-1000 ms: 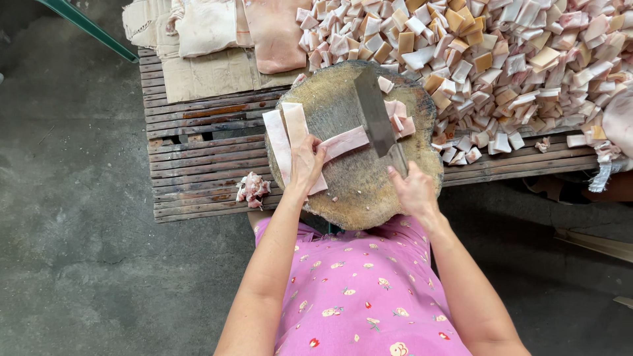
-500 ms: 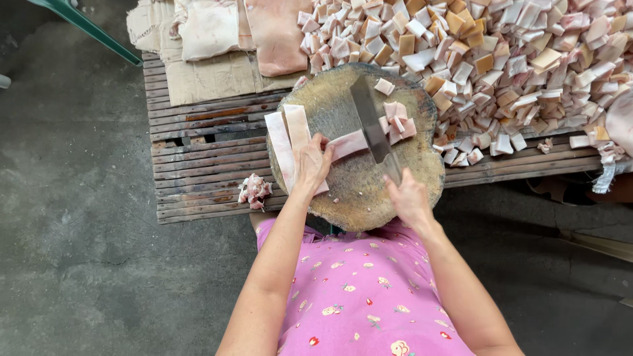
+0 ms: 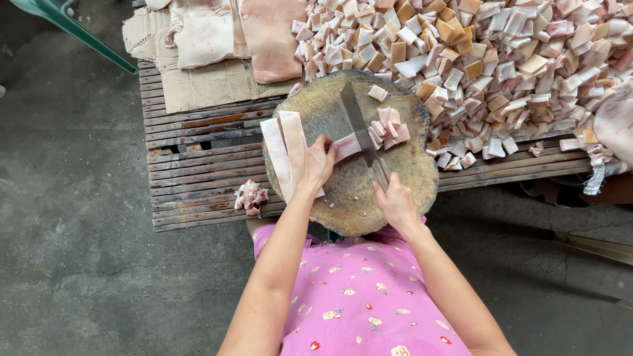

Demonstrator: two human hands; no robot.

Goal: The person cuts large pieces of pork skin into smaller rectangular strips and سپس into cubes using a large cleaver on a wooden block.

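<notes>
Gripping the cleaver (image 3: pixel 361 135) in my closed right hand (image 3: pixel 395 203), I press its blade across the pink meat strip (image 3: pixel 347 146) that my left hand (image 3: pixel 316 165) pins flat, fingers curled, mid chopping block (image 3: pixel 409 178), cut cubes (image 3: pixel 389 125) just right
</notes>
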